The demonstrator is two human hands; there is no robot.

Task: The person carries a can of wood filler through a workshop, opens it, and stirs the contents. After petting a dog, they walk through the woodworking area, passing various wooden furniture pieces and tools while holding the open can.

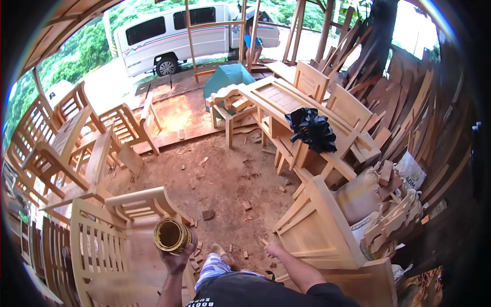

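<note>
My left hand [177,261] is wrapped round an open can [174,236] with a dark yellowish inside and a printed label. The can is held up over the seat of an unfinished wooden bench [146,243] with a slatted back. To the right, my right hand [274,249] is closed, and a short, thin, light-coloured piece [264,241] juts out of it; its kind is too small to tell. That hand is beside a panelled wooden furniture part [312,230].
Slatted chairs [125,125] and a long table stand at left. A wooden frame [276,97] carries a black plastic bag [312,130]. Sacks [363,199] and leaning planks [409,112] line the right. Wood scraps [208,215] litter the dirt floor. A person [252,43] stands by a white van [148,48].
</note>
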